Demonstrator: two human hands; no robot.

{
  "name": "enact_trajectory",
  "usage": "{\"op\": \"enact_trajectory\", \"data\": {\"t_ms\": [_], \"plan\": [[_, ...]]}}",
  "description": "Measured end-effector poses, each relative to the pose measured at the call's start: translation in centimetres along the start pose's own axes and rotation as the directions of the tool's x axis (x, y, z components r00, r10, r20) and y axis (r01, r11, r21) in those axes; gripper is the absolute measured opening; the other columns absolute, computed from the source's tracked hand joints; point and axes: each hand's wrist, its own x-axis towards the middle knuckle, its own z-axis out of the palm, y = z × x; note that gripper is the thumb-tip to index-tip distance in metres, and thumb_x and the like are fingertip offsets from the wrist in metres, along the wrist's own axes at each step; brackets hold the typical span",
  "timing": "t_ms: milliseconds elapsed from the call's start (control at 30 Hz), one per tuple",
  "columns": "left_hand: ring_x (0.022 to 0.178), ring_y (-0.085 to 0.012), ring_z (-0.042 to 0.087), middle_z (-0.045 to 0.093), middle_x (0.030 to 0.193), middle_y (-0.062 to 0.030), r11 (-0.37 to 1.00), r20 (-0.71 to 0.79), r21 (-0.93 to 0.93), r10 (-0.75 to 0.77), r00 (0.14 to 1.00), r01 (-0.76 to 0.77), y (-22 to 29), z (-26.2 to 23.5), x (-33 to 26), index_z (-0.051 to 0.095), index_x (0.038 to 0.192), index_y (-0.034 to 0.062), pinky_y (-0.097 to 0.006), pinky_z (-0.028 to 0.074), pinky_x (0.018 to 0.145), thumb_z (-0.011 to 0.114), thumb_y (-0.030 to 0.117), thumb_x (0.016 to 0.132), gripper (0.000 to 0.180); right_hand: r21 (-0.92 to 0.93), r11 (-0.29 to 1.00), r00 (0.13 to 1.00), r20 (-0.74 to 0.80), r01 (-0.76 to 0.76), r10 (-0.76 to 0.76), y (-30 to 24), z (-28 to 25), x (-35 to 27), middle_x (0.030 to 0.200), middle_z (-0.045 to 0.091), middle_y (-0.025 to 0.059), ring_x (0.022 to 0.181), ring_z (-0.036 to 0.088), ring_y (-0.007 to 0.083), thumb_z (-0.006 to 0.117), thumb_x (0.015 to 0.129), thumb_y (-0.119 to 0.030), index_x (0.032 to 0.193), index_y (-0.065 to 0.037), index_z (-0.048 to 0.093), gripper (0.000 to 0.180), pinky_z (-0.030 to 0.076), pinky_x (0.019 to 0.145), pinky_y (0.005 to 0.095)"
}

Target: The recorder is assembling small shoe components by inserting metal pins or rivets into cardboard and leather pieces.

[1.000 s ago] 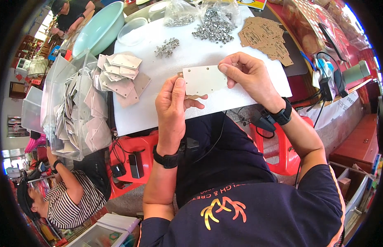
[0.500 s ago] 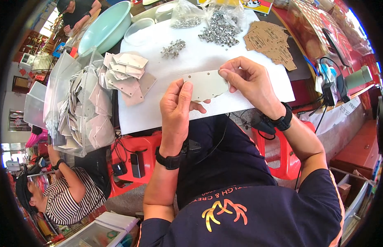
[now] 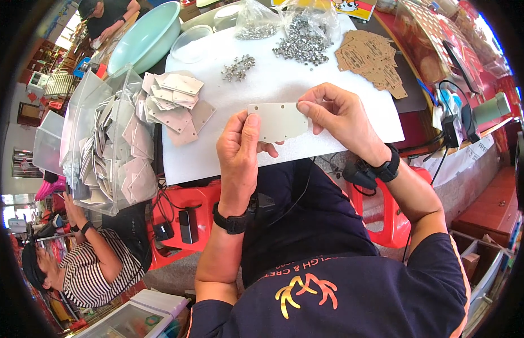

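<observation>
Here, left hand point(image 3: 238, 151) and right hand point(image 3: 336, 115) each pinch the flat, pale, hole-punched rectangular plate point(image 3: 277, 121).

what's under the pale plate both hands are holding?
Under the plate lies the white sheet covering the table, bare around it. The left hand grips one end, the right hand the other. The plate hides whatever lies directly beneath.

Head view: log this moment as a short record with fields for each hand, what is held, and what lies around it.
left hand: grip on the left end of the pale plate
right hand: pinches the plate's right end
plate: flat, pale grey, small holes, held above the white sheet
on sheet: metal fasteners, stack of pale plates, brown cutouts
left of sheet: clear bin of plates
</observation>
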Motion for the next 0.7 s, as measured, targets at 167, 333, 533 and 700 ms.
{"op": "enact_trajectory", "data": {"t_ms": [167,333,533,700], "plan": [[0.070,-0.0148,0.064,0.068,0.089,-0.0097,1.000,-0.001,0.006,-0.006,1.000,0.006,0.0,0.1,0.1,0.057,0.113,-0.0010,-0.024,0.046,0.053,0.048,0.021,0.103,0.026,0.016,0.996,0.990,0.108,-0.093,0.091,-0.5,-0.3,0.1,0.067,0.060,-0.0023,0.059,0.055,0.0039,0.062,0.097,-0.025,0.098,-0.001,0.067,0.025,0.042,0.055,0.0203],[0.068,-0.0136,0.063,0.067,0.088,-0.0092,0.999,0.014,0.044,0.003,1.000,-0.003,0.0,0.2,0.2,0.057,0.113,-0.0008,-0.024,0.045,0.053,0.048,0.021,0.103,0.026,0.063,0.991,0.986,0.123,-0.118,0.110,-0.2,-0.3,0.0,0.066,0.059,-0.0023,0.059,0.055,0.0040,0.061,0.098,-0.027,0.097,-0.001,0.067,0.027,0.042,0.054,0.0207],[0.066,-0.0104,0.059,0.065,0.087,-0.0071,0.999,-0.007,0.030,0.017,1.000,-0.017,-0.3,0.2,0.4,0.057,0.111,-0.0007,-0.023,0.043,0.052,0.048,0.021,0.103,0.025,0.047,0.986,0.970,0.193,-0.158,0.146,-0.3,-0.7,0.1,0.070,0.059,-0.0015,0.062,0.054,0.0042,0.061,0.097,-0.027,0.096,-0.001,0.066,0.027,0.043,0.057,0.0206],[0.054,-0.0043,0.046,0.060,0.074,-0.0023,0.987,0.114,0.154,-0.057,0.992,0.039,0.2,-0.2,0.9,0.057,0.108,-0.0014,-0.020,0.037,0.048,0.048,0.019,0.103,0.023,-0.185,0.983,0.956,0.292,0.013,0.042,-1.2,-0.8,1.1,0.074,0.059,-0.0034,0.067,0.051,0.0029,0.063,0.096,-0.026,0.096,0.000,0.065,0.026,0.042,0.060,0.0206]]}}
